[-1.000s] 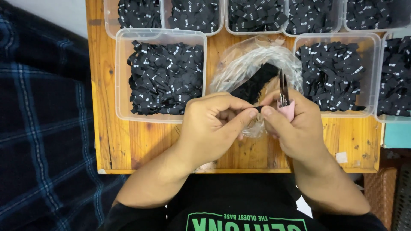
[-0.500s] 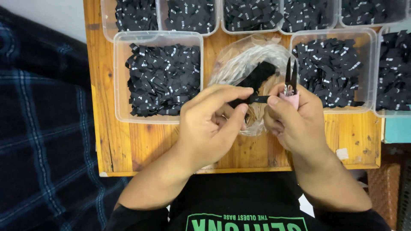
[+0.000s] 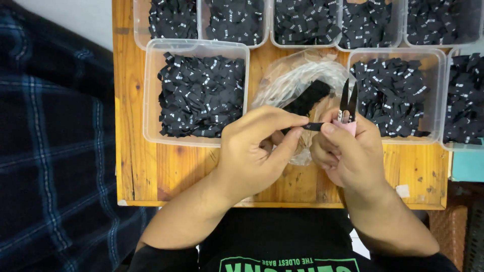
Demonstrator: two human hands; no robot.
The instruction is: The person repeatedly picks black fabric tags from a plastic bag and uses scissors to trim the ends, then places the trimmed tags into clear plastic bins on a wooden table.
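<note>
Wooden boards make up the small table, its front edge right against the seated person's dark shirt, with a dark plaid cloth spread beside its left edge. Along the table's far edge runs a row of clear plastic tubs, each filled with small black fabric labels. Nearer, by the left edge, sits a larger clear tub heaped with the same black labels, and another such tub stands towards the right edge, with one more tub hanging over the right edge itself. Between the two nearer tubs lies a crumpled clear plastic bag with a bundle of black label strip showing inside it.

Over the middle of the table, close to the front edge, the left hand is closed, thumb and forefinger pinching one end of a short black label piece. The right hand is closed too, its thumb pressing the other end of that piece while its fingers wrap the pink-handled thread snips, whose dark blades point up towards the far edge, slightly parted.
</note>
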